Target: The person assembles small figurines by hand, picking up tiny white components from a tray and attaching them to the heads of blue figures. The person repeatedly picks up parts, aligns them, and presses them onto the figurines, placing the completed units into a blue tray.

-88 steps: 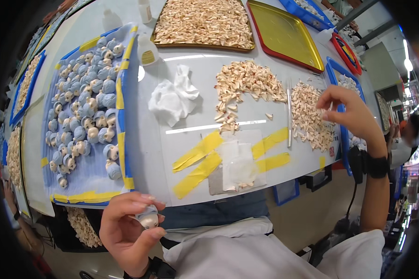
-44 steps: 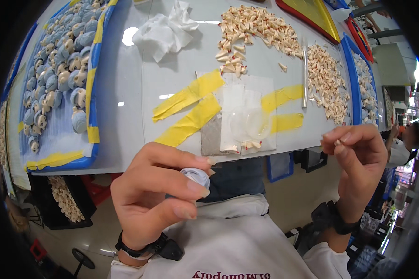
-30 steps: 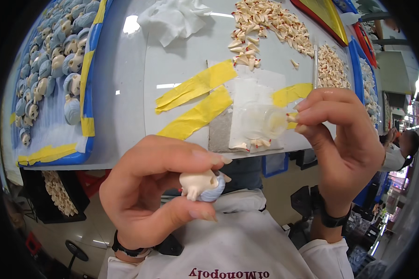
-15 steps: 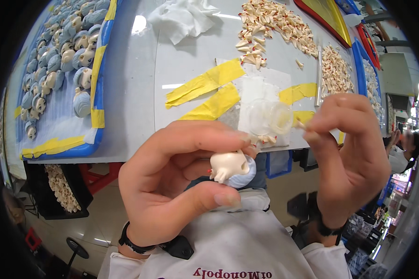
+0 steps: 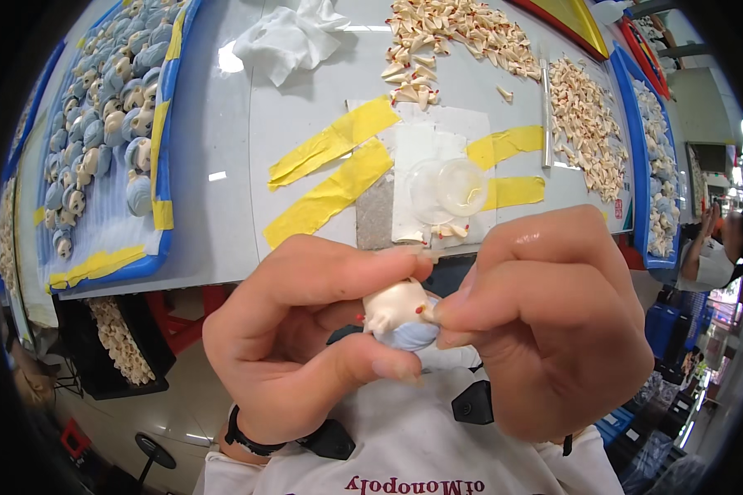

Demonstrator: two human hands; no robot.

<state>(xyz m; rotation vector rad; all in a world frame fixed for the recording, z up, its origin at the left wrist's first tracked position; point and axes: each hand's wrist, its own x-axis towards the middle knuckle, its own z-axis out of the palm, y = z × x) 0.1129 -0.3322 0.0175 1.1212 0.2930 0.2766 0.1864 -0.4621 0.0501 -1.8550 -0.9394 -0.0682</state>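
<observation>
My left hand [image 5: 285, 330] is closed round a small figurine head [image 5: 398, 304], cream on its upper part with pale blue hair below. A red dot shows on the head's left side. My right hand [image 5: 553, 318] pinches a tiny cream piece [image 5: 426, 312] with a red tip against the head's right side; the fingertips hide part of it. Just beyond my hands, two round translucent shallow cups [image 5: 462, 188] overlap on white paper. A few red-tipped cream pieces [image 5: 450, 232] lie at the near edge of that paper.
A blue tray [image 5: 153, 262] of blue-haired figurine heads stands at left. Red-tipped pieces [image 5: 470, 37] are heaped at the back, with another cream pile [image 5: 584, 124] beyond a metal bar [image 5: 545, 115]. Yellow tape [image 5: 330, 194] crosses the table. A black bin [image 5: 153, 355] sits below.
My right hand has come left and down from beside the cups to the figurine head, bringing its small piece against the side. The head has turned slightly in my left hand.
</observation>
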